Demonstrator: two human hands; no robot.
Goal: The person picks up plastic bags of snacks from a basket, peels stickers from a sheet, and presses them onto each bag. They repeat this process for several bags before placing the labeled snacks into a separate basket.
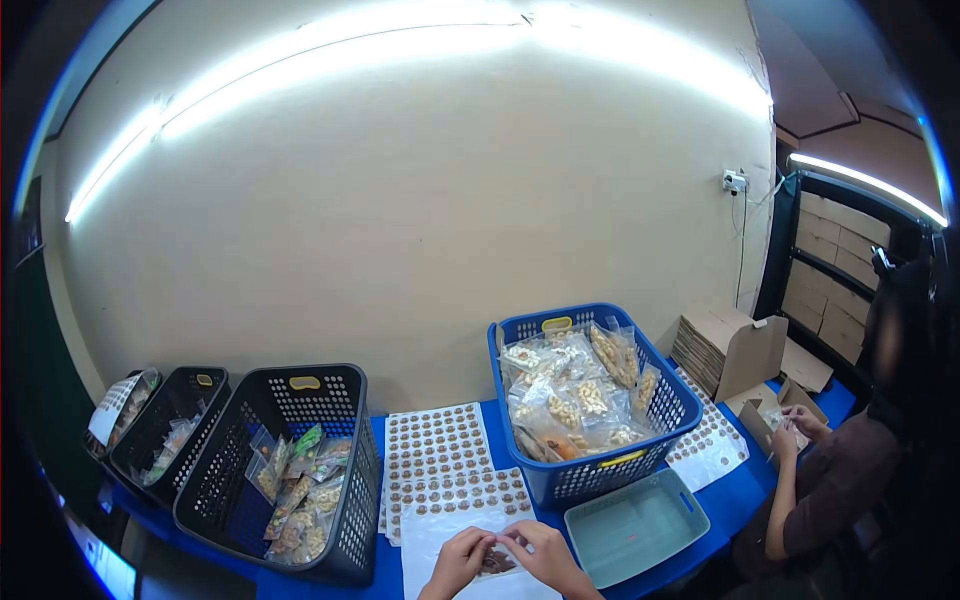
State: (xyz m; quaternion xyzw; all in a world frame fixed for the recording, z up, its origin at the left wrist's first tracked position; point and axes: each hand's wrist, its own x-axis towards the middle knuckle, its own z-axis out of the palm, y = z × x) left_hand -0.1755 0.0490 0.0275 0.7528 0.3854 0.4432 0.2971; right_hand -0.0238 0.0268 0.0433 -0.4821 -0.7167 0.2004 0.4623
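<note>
My left hand (462, 560) and my right hand (543, 556) meet at the bottom centre, fingers pinched together at the top of a small clear bag (497, 562) with brown contents. Beneath them lies a white sticker sheet (425, 540), its lower part bare. More sheets of round brown stickers (437, 440) lie just behind. To the right of my right hand is a green tray (636, 528) with a tiny reddish bit in it. Behind the tray, a blue basket (600, 478) is heaped with clear snack bags (590, 397).
Black baskets (360, 500) with packed bags stand at left. At right are another sticker sheet (715, 452), stacked flat cardboard (697, 355) and an open box (750, 400). A co-worker (840, 480) handles a small bag there. A wall rises behind the blue table (730, 505).
</note>
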